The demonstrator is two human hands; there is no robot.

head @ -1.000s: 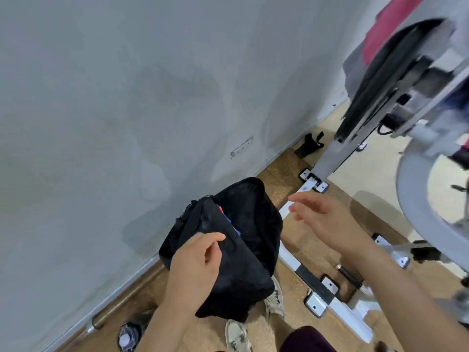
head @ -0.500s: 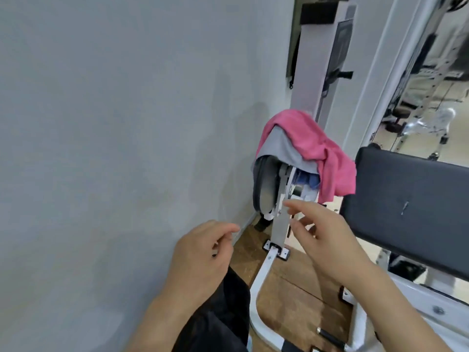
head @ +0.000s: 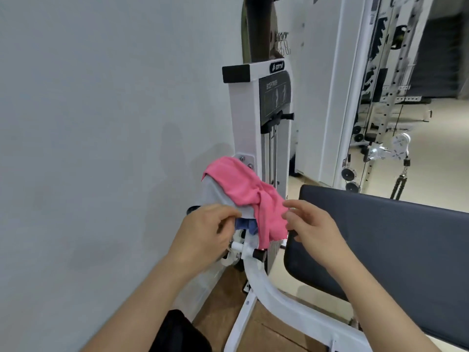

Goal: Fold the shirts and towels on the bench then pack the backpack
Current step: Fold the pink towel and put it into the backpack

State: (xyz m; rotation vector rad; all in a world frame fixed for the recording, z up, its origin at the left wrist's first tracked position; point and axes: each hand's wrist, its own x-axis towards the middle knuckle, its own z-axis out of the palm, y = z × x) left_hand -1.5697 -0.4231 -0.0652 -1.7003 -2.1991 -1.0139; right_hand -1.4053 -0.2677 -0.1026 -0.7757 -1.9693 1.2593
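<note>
A pink towel (head: 241,194) lies draped over a grey shirt (head: 217,196) on a padded part of the white gym machine, with a bit of blue cloth (head: 245,225) showing beneath. My left hand (head: 205,235) has curled fingers that pinch the grey shirt's lower edge. On the other side, my right hand (head: 313,228) pinches the pink towel's hanging right corner between thumb and fingers. The black backpack (head: 177,331) sits on the floor at the bottom, partly hidden by my left forearm.
A dark padded bench (head: 385,250) stands to the right on a white frame (head: 269,283). The white weight-stack tower (head: 256,118) rises behind the clothes. A grey wall (head: 101,148) fills the left. More gym racks (head: 380,97) stand at the back right.
The view has swung up from the backpack on the floor to the clothes pile. Both hands have moved forward from mid-air and taken hold of the cloths.
</note>
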